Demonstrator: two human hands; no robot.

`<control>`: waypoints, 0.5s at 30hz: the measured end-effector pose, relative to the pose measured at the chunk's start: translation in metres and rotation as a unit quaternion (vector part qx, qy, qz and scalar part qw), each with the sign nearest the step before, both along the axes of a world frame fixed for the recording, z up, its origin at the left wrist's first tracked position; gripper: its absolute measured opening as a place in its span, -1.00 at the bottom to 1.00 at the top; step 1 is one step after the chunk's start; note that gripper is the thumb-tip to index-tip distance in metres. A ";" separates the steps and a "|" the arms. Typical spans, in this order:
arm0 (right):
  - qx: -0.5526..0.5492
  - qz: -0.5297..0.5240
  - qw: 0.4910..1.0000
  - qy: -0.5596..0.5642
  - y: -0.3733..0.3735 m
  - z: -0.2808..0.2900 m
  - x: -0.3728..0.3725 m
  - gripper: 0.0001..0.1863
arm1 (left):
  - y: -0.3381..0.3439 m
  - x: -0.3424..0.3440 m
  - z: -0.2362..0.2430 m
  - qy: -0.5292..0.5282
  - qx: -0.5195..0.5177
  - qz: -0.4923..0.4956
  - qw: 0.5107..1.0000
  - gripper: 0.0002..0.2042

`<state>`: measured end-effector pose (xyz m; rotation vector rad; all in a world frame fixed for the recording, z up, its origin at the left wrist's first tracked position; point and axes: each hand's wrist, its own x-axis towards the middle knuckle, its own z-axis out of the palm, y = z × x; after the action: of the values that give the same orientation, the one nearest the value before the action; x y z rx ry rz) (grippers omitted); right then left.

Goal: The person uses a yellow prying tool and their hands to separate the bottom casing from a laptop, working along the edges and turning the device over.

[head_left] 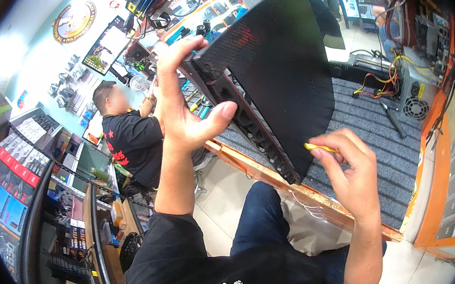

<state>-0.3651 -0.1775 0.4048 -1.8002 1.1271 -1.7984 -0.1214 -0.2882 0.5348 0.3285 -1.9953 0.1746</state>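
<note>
My left hand grips the left end of a black slim computer case, its thumb along the near edge and fingers up at the far corner. The case is tilted up above the bench, with a row of ports and slots along the lower edge and a perforated panel on top. At the case's right lower end, my right hand is closed in a pinch on a small yellow tool. Most of the tool is hidden by the fingers, so its kind is unclear.
A ribbed grey mat covers the wood-edged bench. On it lie a power supply with yellow and red cables and a black-handled tool. A seated person works at left. Shelves of boxed goods stand at far left.
</note>
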 end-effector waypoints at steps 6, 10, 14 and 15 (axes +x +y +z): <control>-0.114 0.065 0.991 0.029 -0.024 0.101 0.007 -0.88 | 0.001 0.003 0.005 -0.020 -0.090 0.029 0.995 -0.18; -0.194 0.048 0.977 0.080 -0.027 0.136 0.014 -0.81 | -0.021 0.053 0.001 0.087 0.032 0.043 0.995 -0.30; -0.209 0.025 0.963 0.171 -0.030 0.163 0.027 -0.72 | -0.053 0.090 -0.009 0.139 0.163 0.101 0.971 -0.38; -0.193 0.015 0.962 0.195 -0.032 0.168 0.030 -0.69 | -0.054 0.093 -0.008 0.117 0.152 0.101 0.976 -0.37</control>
<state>-0.3352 -0.2092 0.5726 -2.4691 0.9078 -1.7865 -0.0282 -0.3424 0.5266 0.7165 -1.7506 -0.0424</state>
